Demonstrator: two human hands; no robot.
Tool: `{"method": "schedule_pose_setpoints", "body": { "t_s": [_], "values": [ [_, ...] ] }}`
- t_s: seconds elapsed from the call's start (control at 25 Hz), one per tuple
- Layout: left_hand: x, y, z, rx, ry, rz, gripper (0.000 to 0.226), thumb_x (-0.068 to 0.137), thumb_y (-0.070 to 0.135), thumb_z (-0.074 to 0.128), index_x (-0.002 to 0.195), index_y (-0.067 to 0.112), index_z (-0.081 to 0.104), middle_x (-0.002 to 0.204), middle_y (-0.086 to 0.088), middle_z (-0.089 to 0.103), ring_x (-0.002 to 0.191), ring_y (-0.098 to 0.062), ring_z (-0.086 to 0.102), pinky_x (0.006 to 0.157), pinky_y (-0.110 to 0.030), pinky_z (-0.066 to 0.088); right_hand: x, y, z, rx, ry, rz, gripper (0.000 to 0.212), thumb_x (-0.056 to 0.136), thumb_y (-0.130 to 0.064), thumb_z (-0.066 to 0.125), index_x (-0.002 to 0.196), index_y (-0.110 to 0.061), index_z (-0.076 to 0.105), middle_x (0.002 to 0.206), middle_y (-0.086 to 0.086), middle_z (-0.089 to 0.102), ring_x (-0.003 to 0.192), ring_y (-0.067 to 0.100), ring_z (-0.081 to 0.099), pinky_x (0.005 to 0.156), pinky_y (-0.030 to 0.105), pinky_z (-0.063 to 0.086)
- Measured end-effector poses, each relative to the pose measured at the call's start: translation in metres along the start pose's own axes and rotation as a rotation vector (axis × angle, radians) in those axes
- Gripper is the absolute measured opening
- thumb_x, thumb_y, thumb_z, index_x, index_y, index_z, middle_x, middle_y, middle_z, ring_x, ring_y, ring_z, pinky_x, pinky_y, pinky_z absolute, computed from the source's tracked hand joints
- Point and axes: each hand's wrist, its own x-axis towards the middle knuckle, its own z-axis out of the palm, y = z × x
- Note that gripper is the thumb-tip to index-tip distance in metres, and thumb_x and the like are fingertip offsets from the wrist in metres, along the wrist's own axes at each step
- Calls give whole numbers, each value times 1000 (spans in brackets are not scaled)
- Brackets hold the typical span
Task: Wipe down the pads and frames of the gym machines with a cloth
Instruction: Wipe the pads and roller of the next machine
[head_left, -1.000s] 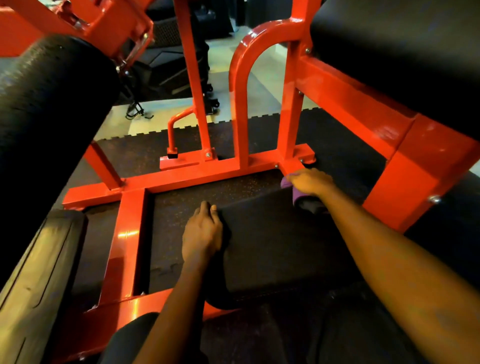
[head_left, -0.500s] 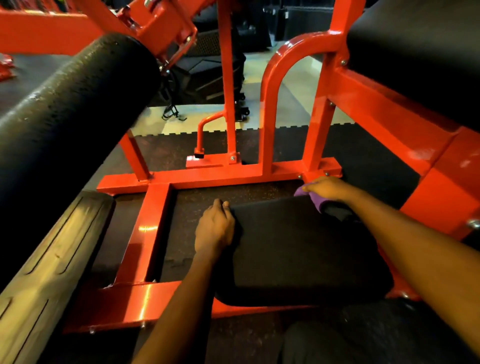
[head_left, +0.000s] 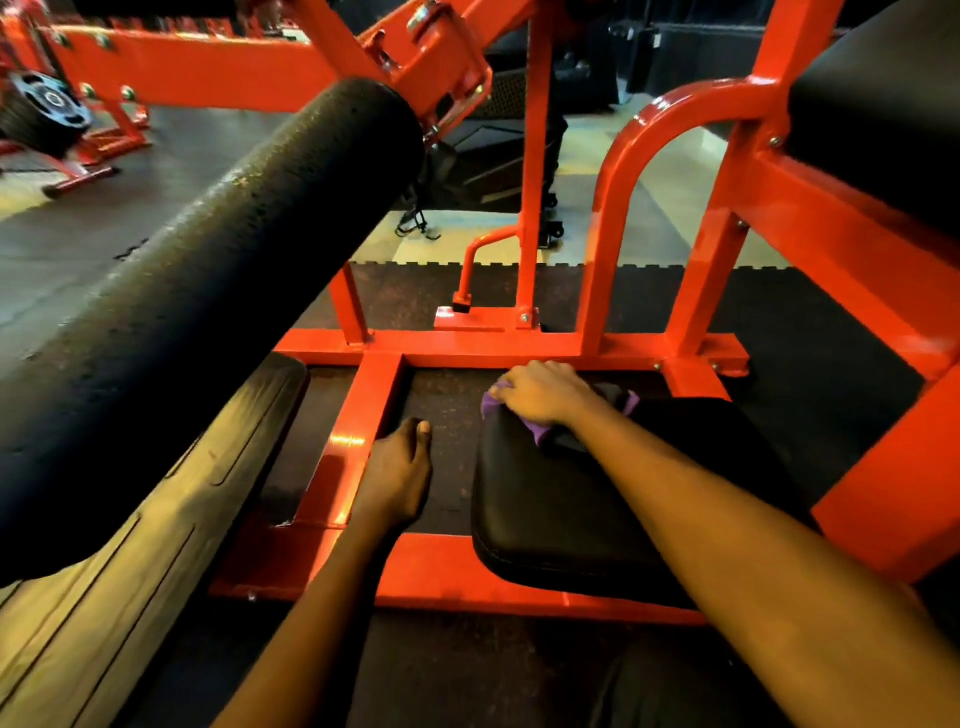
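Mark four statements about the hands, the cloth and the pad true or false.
1. The right hand holds a purple cloth against the black seat pad. True.
2. The left hand grips the pad's edge. False: it is apart from the pad, over the rubber floor, holding nothing.
3. The cloth lies at the pad's near edge. False: it is at the far edge, by the red frame.
4. A black foam roller sits left of the pad. True.

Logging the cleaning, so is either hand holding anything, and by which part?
The right hand grips the purple cloth by its bunched middle, at the far edge of the black pad. The left hand holds nothing.
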Motion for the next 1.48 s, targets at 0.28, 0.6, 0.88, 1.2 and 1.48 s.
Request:
{"method": "schedule_pose_setpoints", "body": {
  "t_s": [0.28,0.6,0.88,1.2,1.48],
  "values": [
    [-15,0,-15,-37,-2,42,53,96,49,29,100,8,62,95,-17,71,91,-36,67,79,-48,51,-1,18,-12,-6,-186,175,36,98,-60,39,123,-53,64,140,3,59,127,30,54,97,42,40],
    [-34,-10,-40,-54,112,13,35,107,25,38,76,12,47,62,6,46,59,-8,44,52,-23,23,-70,-81,39,-464,48,-395,44,100,-45,36,106,-21,73,114,5,72,117,27,62,108,47,35],
    [-41,-11,-48,-51,101,4,37,108,27,36,72,18,42,62,6,45,58,-4,42,51,-18,27,-35,-79,19,-249,-191,15,47,89,-57,53,129,-34,63,144,-6,52,142,27,31,108,73,20],
    [-22,0,-46,-165,52,0,49,102,43,33,88,4,59,80,-10,64,76,-27,59,65,-36,38,-155,-103,90,-579,62,-231,40,97,-41,47,128,-24,67,142,3,57,150,29,25,113,71,7],
    [-4,5,-30,-188,-60,58,71,90,63,26,98,2,63,95,-19,70,89,-34,67,82,-52,52,-107,-139,89,-534,35,110,50,108,-28,34,157,-20,31,169,2,14,154,31,-14,115,72,11]
  ]
}}
